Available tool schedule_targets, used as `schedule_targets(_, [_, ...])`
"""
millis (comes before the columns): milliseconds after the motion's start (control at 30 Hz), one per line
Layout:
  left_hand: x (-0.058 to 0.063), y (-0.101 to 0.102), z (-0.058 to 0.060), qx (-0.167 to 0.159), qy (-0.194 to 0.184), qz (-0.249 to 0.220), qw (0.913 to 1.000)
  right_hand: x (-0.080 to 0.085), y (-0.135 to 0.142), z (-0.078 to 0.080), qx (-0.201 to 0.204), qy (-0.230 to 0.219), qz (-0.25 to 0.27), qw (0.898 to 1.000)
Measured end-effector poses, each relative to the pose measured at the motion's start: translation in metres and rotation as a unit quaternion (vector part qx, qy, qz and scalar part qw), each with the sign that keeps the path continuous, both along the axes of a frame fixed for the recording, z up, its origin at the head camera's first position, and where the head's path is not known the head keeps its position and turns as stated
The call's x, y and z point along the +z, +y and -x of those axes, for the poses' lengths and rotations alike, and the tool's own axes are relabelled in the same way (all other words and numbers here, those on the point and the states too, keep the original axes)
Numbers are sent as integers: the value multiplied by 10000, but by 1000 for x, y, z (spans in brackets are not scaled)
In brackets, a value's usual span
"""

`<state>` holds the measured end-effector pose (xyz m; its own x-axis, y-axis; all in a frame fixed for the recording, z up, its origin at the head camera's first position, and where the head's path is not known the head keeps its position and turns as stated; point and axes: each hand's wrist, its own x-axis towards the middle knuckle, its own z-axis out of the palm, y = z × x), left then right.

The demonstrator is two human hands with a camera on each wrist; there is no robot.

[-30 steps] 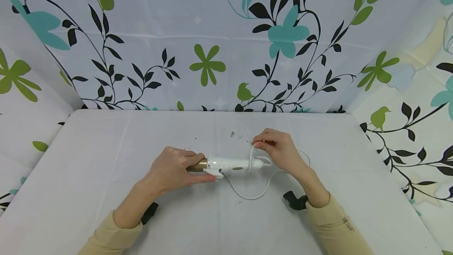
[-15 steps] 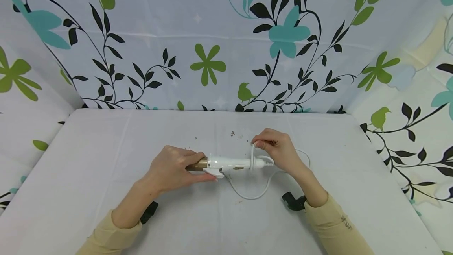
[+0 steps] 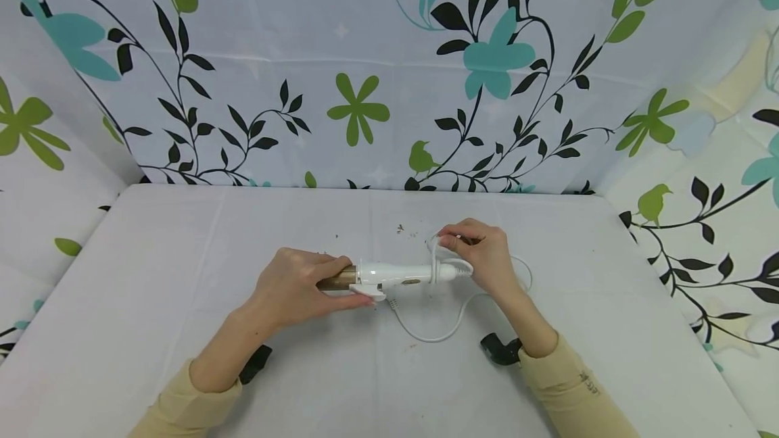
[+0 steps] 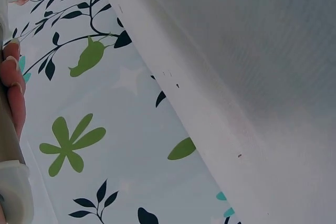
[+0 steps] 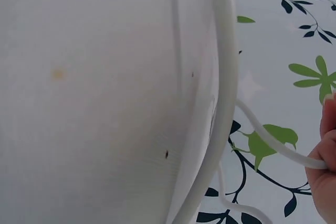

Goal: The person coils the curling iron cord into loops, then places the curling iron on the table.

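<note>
A curling iron (image 3: 395, 274) with a white handle and a gold barrel (image 3: 337, 278) lies sideways between my hands in the head view. My left hand (image 3: 298, 282) grips it around the barrel, thumb by the white clamp lever (image 3: 368, 291). Part of the barrel is covered by that hand. A white power cord (image 3: 434, 263) loops around the handle's right end. Between thumb and fingers, my right hand (image 3: 481, 249) pinches this cord above the handle. In the right wrist view, the cord (image 5: 283, 150) runs into the fingers (image 5: 323, 174) at the right edge.
The white-covered table (image 3: 292, 377) has small brown specks (image 3: 399, 229) behind the curling iron. Slack cord (image 3: 426, 340) curves in front of the handle and behind the right wrist. A patterned cloth (image 3: 255, 53) hangs along the back and sides. Dark wrist cameras (image 3: 500, 349) sit at both cuffs.
The curling iron has risen slightly in the head view along with my left hand. My right hand, still pinching the cord, has shifted a little to the right.
</note>
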<state>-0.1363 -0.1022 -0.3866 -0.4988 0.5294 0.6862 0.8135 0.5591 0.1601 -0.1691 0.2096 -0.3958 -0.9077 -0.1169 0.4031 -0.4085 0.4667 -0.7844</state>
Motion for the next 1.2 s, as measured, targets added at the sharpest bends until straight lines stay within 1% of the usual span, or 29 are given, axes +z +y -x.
schedule_targets(100, [0, 1, 0, -22, -93, -215, 9997, 1, 1, 1, 131, -44, 114, 9998])
schedule_targets(200, [0, 2, 1, -19, -149, -318, 9994, 1, 1, 1, 272, -132, 174, 9994])
schedule_targets(300, [1, 2, 0, 20, -163, -353, 9992, -2, 1, 1, 421, -166, 118, 9989])
schedule_targets(400, [1, 3, -1, 84, -125, -358, 9992, -4, 0, 1, 522, -94, -127, 9985])
schedule_targets(467, [2, 4, -1, 176, -54, -385, 9991, -5, -1, 1, 520, -75, -339, 9980])
schedule_targets(567, [2, 3, -1, 365, 6, -472, 9982, -4, -2, 0, 370, -144, -674, 9969])
schedule_targets(667, [2, 3, 0, 524, 17, -528, 9972, -2, -3, 0, 243, -298, -846, 9957])
schedule_targets(733, [2, 4, 0, 567, 21, -531, 9970, -1, -4, -1, 275, -409, -888, 9948])
schedule_targets(867, [3, 4, 0, 624, -3, -595, 9963, -1, -4, -2, 436, -635, -799, 9938])
schedule_targets(967, [3, 5, 0, 747, -62, -663, 9950, 0, -4, -3, 582, -768, -715, 9928])
schedule_targets(1133, [3, 5, 0, 1045, -21, -650, 9924, -2, -5, -4, 1022, -835, -763, 9883])
schedule_targets(1200, [3, 6, 0, 1113, 12, -629, 9918, -3, -6, -4, 1123, -825, -756, 9874])
